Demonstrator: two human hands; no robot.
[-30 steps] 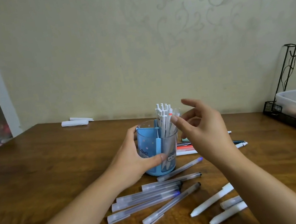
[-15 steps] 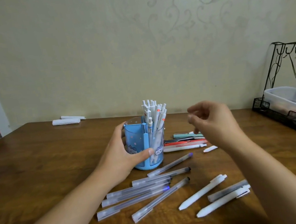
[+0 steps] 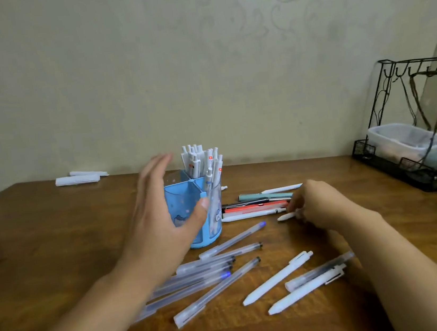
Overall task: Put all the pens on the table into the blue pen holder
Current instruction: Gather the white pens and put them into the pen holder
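Note:
The blue pen holder (image 3: 181, 196) stands mid-table, with several white pens (image 3: 202, 162) upright in its clear section. My left hand (image 3: 160, 220) is open beside it, fingers spread, thumb at the holder's front. My right hand (image 3: 319, 204) is down on the table to the right, its fingers curled around one end of a small white pen (image 3: 286, 216). Several translucent pens (image 3: 222, 284) lie fanned in front of the holder. White click pens (image 3: 279, 276) lie to their right. A stack of coloured pens (image 3: 253, 206) lies behind my right hand.
A black wire rack (image 3: 433, 181) holding a clear plastic tub (image 3: 391, 139) stands at the table's right back. Two white rolls (image 3: 77, 179) lie at the back left by the wall. The wooden table (image 3: 55, 242) is bare on the left.
My left hand has let go of the holder and opened. My right hand has dropped from beside the holder to the table and closed on the small white pen.

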